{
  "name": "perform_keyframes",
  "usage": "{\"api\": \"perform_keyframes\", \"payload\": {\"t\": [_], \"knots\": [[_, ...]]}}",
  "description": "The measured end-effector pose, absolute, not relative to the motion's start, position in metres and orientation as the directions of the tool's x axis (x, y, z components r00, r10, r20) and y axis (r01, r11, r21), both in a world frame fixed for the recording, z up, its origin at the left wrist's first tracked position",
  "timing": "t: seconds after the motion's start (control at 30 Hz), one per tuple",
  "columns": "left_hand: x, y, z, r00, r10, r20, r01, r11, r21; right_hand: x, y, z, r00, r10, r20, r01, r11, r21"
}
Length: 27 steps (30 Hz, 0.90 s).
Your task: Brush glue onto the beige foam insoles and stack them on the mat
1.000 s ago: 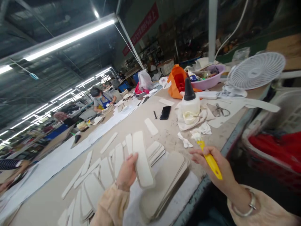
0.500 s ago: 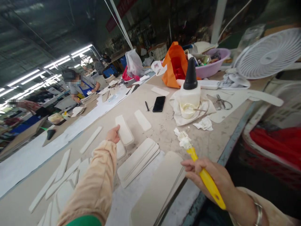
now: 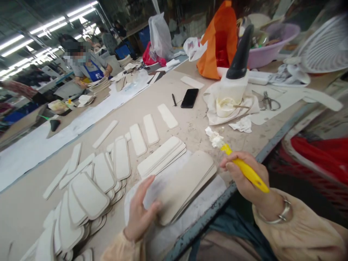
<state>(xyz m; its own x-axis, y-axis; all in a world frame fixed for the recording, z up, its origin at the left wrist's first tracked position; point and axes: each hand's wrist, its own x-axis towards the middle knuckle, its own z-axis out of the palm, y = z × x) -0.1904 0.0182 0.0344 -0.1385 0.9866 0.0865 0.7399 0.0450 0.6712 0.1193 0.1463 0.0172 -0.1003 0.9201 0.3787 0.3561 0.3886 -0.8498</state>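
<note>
My right hand (image 3: 246,175) is wrapped round the yellow handle of a brush (image 3: 244,172), whose head is caked in thick white paste and points up over the table. My left hand (image 3: 141,208) has its fingers apart and holds nothing. Its thumb is at the left edge of a stack of large beige rounded panels (image 3: 187,181); whether it touches them I cannot tell. Just behind lies a fanned stack of narrower pale strips (image 3: 160,154). Single strips stand out beyond it, among them one strip (image 3: 151,128) near the middle. Overlapping pale pieces (image 3: 89,197) spread to the left.
A cut-open white bottle with a black nozzle (image 3: 232,88) rests on a cloth, with scissors (image 3: 268,101) to its right. A phone (image 3: 189,98), an orange bag (image 3: 217,43), a purple basin (image 3: 274,45) and a fan (image 3: 326,47) are farther back. A co-worker (image 3: 89,67) sits across.
My left hand has let go of a pale strip, which now lies in the row on the table, and has come back beside the large panels. The right hand still holds the brush.
</note>
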Motion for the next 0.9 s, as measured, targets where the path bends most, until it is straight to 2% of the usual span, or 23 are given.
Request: {"api": "perform_keyframes", "payload": {"t": [0.1,0.2,0.3,0.4,0.57,0.7,0.8,0.9], "knots": [[-0.168,-0.025,0.010,-0.078,0.987,0.139,0.824,-0.014,0.567,0.114,0.145,0.013,-0.071,0.940,0.334,0.251,0.341,-0.906],[-0.158,-0.036,-0.011,-0.103,0.974,0.203,0.879,-0.006,0.477,0.112,0.146,0.011,-0.065,0.966,0.251,-0.062,0.247,-0.967],[-0.157,-0.035,-0.021,-0.135,0.947,0.291,0.872,-0.025,0.488,0.118,0.152,0.015,-0.093,0.986,0.141,-0.341,0.101,-0.934],[-0.160,-0.034,-0.021,-0.119,0.936,0.331,0.850,-0.076,0.521,0.125,0.158,0.021,-0.126,0.991,0.031,-0.485,-0.034,-0.874],[-0.162,-0.035,-0.021,-0.133,0.913,0.385,0.874,-0.075,0.480,0.133,0.163,0.023,-0.222,0.974,-0.052,-0.641,-0.186,-0.745],[-0.165,-0.033,-0.029,-0.149,0.899,0.411,0.874,-0.075,0.481,0.136,0.165,0.019,-0.234,0.971,-0.036,-0.741,-0.203,-0.640],[-0.168,-0.032,-0.034,-0.171,0.898,0.405,0.856,-0.067,0.512,0.135,0.167,0.020,-0.224,0.975,-0.013,-0.746,-0.180,-0.642],[-0.166,-0.033,-0.031,-0.193,0.896,0.400,0.850,-0.052,0.525,0.126,0.160,0.028,-0.288,0.957,-0.041,-0.659,-0.229,-0.717]]}}
